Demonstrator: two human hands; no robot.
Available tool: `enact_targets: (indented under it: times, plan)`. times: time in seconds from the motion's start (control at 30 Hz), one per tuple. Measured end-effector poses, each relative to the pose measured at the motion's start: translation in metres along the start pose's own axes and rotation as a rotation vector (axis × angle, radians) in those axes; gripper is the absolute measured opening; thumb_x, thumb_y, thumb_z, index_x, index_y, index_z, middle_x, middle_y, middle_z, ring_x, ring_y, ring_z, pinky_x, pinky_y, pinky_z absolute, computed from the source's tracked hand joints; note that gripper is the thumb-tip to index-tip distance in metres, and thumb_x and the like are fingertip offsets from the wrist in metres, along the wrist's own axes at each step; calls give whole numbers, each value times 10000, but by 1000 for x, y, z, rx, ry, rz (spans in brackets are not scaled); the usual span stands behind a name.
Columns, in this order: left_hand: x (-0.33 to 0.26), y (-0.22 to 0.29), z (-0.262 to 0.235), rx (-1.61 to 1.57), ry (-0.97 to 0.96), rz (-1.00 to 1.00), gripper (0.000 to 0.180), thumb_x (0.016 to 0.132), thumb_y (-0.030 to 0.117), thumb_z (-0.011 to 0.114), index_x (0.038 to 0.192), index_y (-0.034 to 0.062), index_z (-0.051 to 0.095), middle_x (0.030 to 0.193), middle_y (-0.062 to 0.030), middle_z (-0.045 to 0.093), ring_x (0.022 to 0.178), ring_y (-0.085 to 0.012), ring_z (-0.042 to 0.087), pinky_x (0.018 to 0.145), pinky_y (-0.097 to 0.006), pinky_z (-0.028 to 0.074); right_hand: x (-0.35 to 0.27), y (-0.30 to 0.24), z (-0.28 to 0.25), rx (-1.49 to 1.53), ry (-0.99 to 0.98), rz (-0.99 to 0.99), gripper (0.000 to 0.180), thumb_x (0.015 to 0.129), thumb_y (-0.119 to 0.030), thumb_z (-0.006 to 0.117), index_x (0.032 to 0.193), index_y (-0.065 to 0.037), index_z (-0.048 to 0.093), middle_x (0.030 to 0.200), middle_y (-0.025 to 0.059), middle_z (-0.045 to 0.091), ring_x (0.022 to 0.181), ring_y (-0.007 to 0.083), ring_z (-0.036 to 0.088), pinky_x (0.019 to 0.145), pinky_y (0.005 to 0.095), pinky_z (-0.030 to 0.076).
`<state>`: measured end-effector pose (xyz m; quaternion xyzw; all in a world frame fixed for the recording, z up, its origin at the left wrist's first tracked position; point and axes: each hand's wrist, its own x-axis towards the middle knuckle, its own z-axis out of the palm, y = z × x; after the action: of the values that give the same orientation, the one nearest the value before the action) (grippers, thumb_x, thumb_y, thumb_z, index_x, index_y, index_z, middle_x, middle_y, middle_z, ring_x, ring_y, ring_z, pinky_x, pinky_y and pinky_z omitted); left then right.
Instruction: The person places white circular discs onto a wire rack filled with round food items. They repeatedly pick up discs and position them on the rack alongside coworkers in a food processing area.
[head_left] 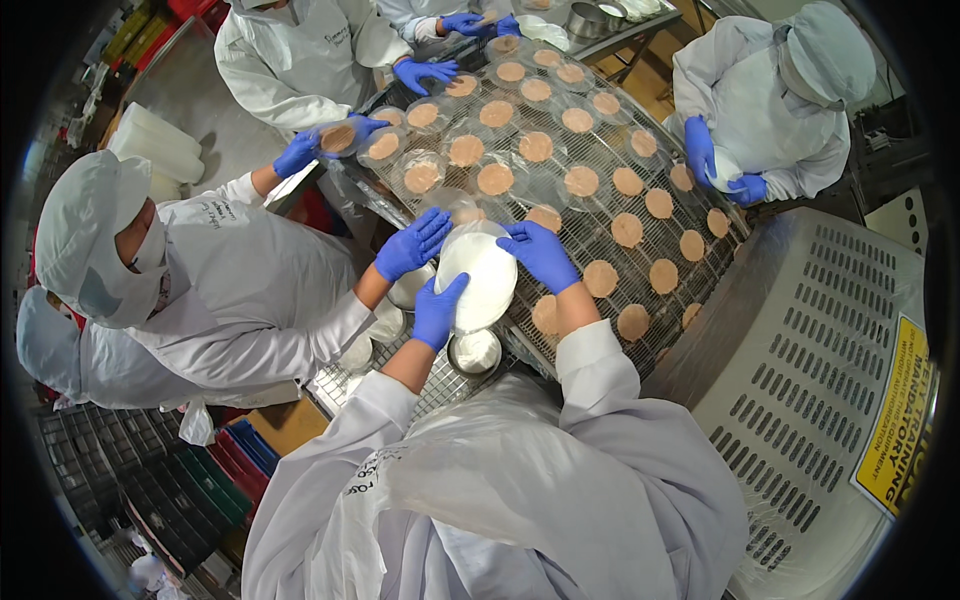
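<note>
My left hand point(438, 312) grips a thick stack of round white sheets point(476, 283) from its lower left side, with the thumb laid along its edge. At the upper right rim of that stack, the bent fingers of my right hand point(541, 256) pinch the edge; whether they have one sheet or several I cannot tell. Both hands wear blue gloves. The stack is held over the near left edge of a wire mesh conveyor point(603, 215), which carries many flat round patties point(600, 278). Some patties farther along lie with clear round sheets.
A co-worker's gloved hand point(415, 246) is close left of the stack. Below it, a metal bowl point(474, 352) holding white rounds stands on a wire rack point(437, 388). Other gloved people work along the conveyor. A slotted metal guard point(810, 370) rises at the right.
</note>
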<state>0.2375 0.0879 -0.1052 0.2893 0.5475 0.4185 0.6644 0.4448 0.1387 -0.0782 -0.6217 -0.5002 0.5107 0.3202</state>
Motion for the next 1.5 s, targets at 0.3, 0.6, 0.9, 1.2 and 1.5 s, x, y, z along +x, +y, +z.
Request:
enact_targets:
  times: [0.3, 0.6, 0.9, 1.2, 1.5]
  plan:
    - [-136, 84, -23, 80, 74, -58, 405, 784, 173, 706, 1078, -68, 568, 960, -126, 641, 796, -172, 627, 700, -288, 512, 30, -39, -24, -941, 470, -294, 252, 832, -180, 548, 1043, -64, 621, 959, 176, 630, 926, 365, 589, 828, 409, 469]
    - [-93, 40, -44, 15, 59, 6, 451, 804, 190, 686, 1138, -70, 530, 1029, -136, 620, 870, -186, 622, 751, -293, 509, -28, -62, 19, -473, -56, -178, 312, 861, -318, 547, 1015, -54, 612, 955, 173, 633, 925, 340, 595, 786, 400, 467]
    - [-46, 133, -38, 19, 14, -56, 447, 812, 203, 674, 1134, -74, 535, 1021, -133, 619, 878, -190, 616, 748, -296, 505, 25, -107, -18, -203, 276, -70, 231, 794, -233, 605, 860, -22, 671, 764, 155, 653, 674, 242, 618, 633, 356, 490]
    - [-48, 138, -70, -6, 170, -37, 421, 794, 204, 700, 1080, -75, 568, 948, -128, 642, 779, -174, 631, 686, -286, 514, 74, -74, -21, -755, 274, 42, 312, 855, -123, 486, 1155, -90, 564, 1083, 190, 602, 992, 366, 566, 863, 411, 442]
    - [-42, 135, -82, 61, 38, 14, 441, 789, 205, 706, 1101, -67, 552, 977, -132, 632, 843, -181, 621, 739, -301, 507, -14, -137, 91, -355, 124, -178, 276, 834, -261, 579, 968, -28, 645, 896, 172, 651, 851, 302, 630, 748, 364, 481]
